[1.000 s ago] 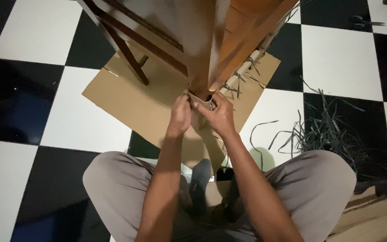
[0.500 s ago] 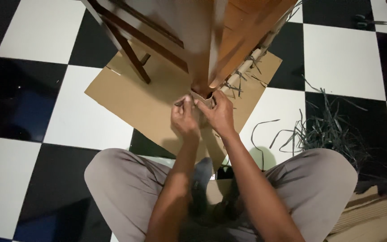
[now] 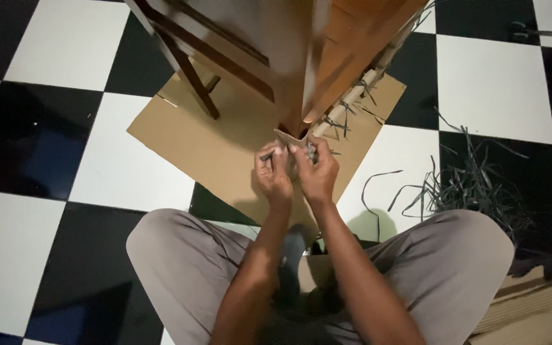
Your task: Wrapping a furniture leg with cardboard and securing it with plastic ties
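Cardboard wrap (image 3: pixel 287 137) sits round the wooden chair leg (image 3: pixel 294 96) at its foot, centre of scene. Left hand (image 3: pixel 272 174) and right hand (image 3: pixel 317 171), close together just near of it, each pinch a dark strap end (image 3: pixel 312 151), likely to cinch it. Cardboard sheet (image 3: pixel 212 144) underneath protects the checkered floor (image 3: pixel 493 83); loose strap pile (image 3: pixel 467 188) lies right.

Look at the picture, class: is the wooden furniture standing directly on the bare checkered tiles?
No: the wooden furniture stands on a flat cardboard sheet spread over the checkered floor.
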